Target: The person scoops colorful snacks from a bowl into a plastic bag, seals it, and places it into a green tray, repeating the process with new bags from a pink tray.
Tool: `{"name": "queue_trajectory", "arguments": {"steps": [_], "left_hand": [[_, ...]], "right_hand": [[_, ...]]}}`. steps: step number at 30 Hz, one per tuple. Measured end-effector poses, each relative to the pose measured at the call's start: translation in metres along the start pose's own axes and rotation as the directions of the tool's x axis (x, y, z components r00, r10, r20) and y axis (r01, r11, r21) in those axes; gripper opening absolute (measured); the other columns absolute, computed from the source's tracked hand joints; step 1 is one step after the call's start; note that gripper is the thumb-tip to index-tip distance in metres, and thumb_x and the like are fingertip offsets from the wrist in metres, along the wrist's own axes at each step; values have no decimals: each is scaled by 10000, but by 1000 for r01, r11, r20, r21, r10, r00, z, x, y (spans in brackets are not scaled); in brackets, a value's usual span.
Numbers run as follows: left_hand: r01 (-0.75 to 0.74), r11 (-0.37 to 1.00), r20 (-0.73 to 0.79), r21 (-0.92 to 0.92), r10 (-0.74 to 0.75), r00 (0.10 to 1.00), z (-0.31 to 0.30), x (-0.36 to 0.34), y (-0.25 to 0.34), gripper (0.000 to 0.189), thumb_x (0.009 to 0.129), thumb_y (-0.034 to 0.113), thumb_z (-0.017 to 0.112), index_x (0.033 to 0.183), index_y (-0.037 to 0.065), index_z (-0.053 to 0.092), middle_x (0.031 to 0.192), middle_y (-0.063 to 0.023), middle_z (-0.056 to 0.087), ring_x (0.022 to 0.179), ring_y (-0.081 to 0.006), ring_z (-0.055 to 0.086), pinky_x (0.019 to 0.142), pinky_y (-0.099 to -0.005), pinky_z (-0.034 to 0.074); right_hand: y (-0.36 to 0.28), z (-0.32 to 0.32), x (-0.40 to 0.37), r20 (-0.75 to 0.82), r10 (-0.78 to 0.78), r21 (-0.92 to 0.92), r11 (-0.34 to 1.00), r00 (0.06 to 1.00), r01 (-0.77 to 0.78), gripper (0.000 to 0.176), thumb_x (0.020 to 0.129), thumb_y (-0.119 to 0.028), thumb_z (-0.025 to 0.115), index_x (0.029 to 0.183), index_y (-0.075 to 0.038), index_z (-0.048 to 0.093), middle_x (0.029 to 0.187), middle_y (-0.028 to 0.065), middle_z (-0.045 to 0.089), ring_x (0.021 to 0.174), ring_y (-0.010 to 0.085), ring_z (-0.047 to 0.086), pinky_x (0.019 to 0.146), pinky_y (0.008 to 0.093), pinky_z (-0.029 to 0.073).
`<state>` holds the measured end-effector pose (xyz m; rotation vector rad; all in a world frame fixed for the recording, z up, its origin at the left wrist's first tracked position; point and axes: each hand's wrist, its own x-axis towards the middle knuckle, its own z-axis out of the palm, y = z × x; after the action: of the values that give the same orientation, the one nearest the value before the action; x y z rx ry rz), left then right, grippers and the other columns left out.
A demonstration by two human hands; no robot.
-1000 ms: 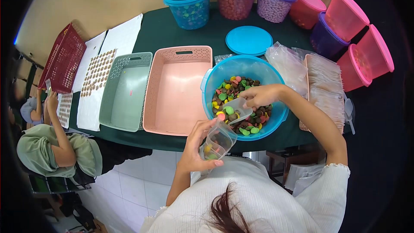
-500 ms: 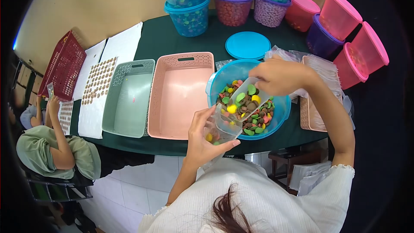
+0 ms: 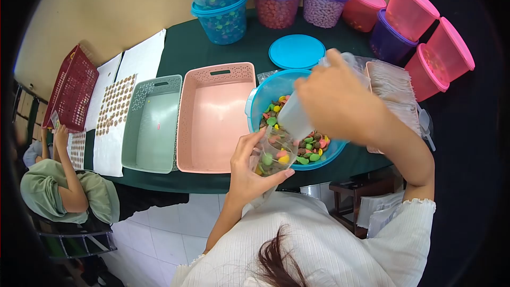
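My left hand (image 3: pixel 245 170) is wrapped around a clear plastic bag (image 3: pixel 274 154), its mouth held up near the tub's front left rim. Green, yellow, pink and brown candy discs show through the bag's side. In my right hand (image 3: pixel 340 101), partly smeared by motion, is a translucent plastic scoop (image 3: pixel 294 119), tipped steeply with its lower end at the bag's mouth. Beneath both hands stands a round blue tub (image 3: pixel 264 87) with loose colored candy discs (image 3: pixel 311 154) inside. My right forearm hides part of the tub's right side.
Left of the tub are a pink basket (image 3: pixel 215 122) and a green basket (image 3: pixel 151 127). A blue lid (image 3: pixel 296 51) lies behind. Lidded candy tubs (image 3: pixel 220 24) line the back. Flat plastic bags (image 3: pixel 393 90) fill a container at right. Another person (image 3: pixel 69 188) works at far left.
My right hand has tilted the scoop from nearly level and full to steep, over the bag. More candy discs now show in the bag. The view has shifted slightly.
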<state>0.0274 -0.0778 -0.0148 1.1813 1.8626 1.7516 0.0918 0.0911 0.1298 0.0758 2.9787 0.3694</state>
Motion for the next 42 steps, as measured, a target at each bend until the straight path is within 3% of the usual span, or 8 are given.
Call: {"name": "queue_trajectory", "arguments": {"steps": [2,8,16,22,27,33,40,42], "left_hand": [[-23,999,-7,41,24,1000,0,2,2,772,508,183,813,1158,-28,453,1065,-140,472,951,-226,524,789,-329,441],[-40,996,4,77,40,999,-1,1,1,785,511,187,808,1170,-34,442,1062,-145,473,947,-225,530,791,-328,445],[-18,998,35,56,16,999,-2,1,-5,779,527,172,786,1192,-26,431,1098,-125,446,998,-217,515,806,-328,449],[82,958,5,-274,-84,996,-4,0,-5,781,533,188,795,1187,-33,429,1112,-127,442,952,-216,514,805,-324,419],[144,890,92,-433,-115,989,-13,-4,-24,845,598,356,735,1246,-38,361,1147,-118,416,1069,-224,457,900,-353,371],[206,778,94,-594,-187,978,-14,-4,-25,945,598,524,673,1257,-55,321,1142,-164,450,964,-217,516,809,-320,436],[196,780,100,-594,-170,980,-15,-5,-24,932,652,604,536,1274,-48,297,1259,-163,353,1104,-207,405,839,-318,407],[252,747,136,-615,-215,967,-15,-6,-24,934,662,627,487,1279,-46,290,1257,-164,356,1112,-201,395,851,-316,395]], "right_hand": [[14,16,9,85,166,3,986,983,-167,128,672,-196,609,737,-95,651,768,76,627,779,196,591,868,378,252],[32,142,31,88,222,-85,973,971,-214,167,702,-137,553,833,-50,610,780,93,626,822,218,581,927,385,236],[22,139,34,271,93,251,954,958,-164,325,674,-125,574,979,-21,534,802,119,616,829,260,581,879,423,261],[24,148,35,279,78,289,944,957,-161,314,665,-107,570,969,-30,545,793,125,612,815,257,584,803,419,280],[29,148,34,248,5,323,942,969,-87,310,652,-98,575,954,-32,550,766,135,608,796,249,587,767,398,281],[16,133,28,261,-157,309,948,952,72,322,656,-99,557,971,-35,548,729,129,607,748,260,588,746,361,282],[28,150,29,269,-242,523,850,932,69,240,733,-115,482,950,-43,554,723,119,592,731,281,552,751,377,291],[28,148,29,330,-226,516,856,917,25,346,717,-123,489,1047,-30,534,843,162,602,864,278,561,795,390,293]]}}
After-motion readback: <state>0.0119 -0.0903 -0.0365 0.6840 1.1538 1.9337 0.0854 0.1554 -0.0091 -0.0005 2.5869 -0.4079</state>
